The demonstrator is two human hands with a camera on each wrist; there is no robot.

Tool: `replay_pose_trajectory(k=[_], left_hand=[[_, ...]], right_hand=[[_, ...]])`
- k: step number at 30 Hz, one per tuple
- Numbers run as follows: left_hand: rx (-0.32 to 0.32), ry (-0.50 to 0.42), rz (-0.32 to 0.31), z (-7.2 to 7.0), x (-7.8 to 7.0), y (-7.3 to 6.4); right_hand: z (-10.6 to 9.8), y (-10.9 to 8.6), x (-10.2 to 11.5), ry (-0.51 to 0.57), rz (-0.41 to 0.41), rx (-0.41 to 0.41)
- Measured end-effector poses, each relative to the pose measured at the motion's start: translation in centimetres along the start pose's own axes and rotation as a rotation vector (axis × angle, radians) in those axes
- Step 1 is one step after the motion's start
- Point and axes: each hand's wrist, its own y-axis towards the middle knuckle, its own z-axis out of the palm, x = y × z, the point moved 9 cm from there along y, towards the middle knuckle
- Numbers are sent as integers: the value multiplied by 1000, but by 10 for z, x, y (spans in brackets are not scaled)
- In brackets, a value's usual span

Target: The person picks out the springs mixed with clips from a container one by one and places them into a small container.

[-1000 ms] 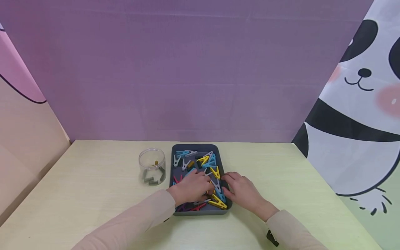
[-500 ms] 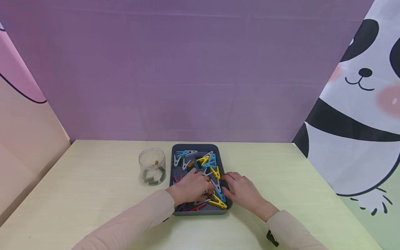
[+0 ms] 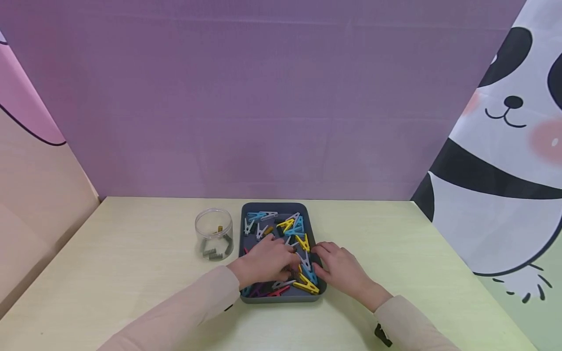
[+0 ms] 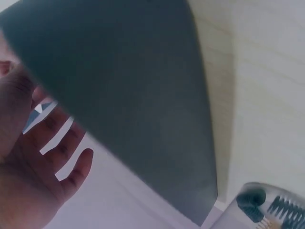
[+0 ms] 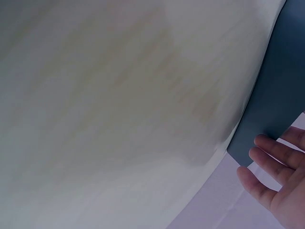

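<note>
A dark grey tray (image 3: pixel 281 299) holds several loose clips in blue, grey, yellow, red and purple, along with small springs. My left hand (image 3: pixel 265 261) reaches down into the tray's middle. In the left wrist view the tray wall hides the thumb and index tips of my left hand (image 4: pixel 28 176), so any held thing is out of sight. My right hand (image 3: pixel 344 273) rests at the tray's right rim, fingers loosely bent, near a yellow clip (image 3: pixel 304 242) and a blue clip (image 3: pixel 310 274). The right wrist view shows the relaxed fingers (image 5: pixel 269 160) beside the tray's outer wall.
Left of the tray stands a clear round jar (image 3: pixel 213 222) with several springs in it. The pale wooden table (image 3: pixel 131 253) runs back to a purple backdrop (image 3: pixel 263 97). A panda-printed cloth (image 3: pixel 505 156) hangs at the right.
My left hand has shifted slightly left inside the tray, now covering a blue clip end that showed beyond its fingers. My right hand has stayed at the rim.
</note>
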Motion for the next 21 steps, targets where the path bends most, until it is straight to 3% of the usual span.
replay_pose_trajectory(k=[9,21], left_hand=[[-43,17,-33,-18,13,-11],[-161,8,-67,-45,35,-33]], right_hand=[[0,0,-1,7,7,8],[1,1,-1,12,8,4]])
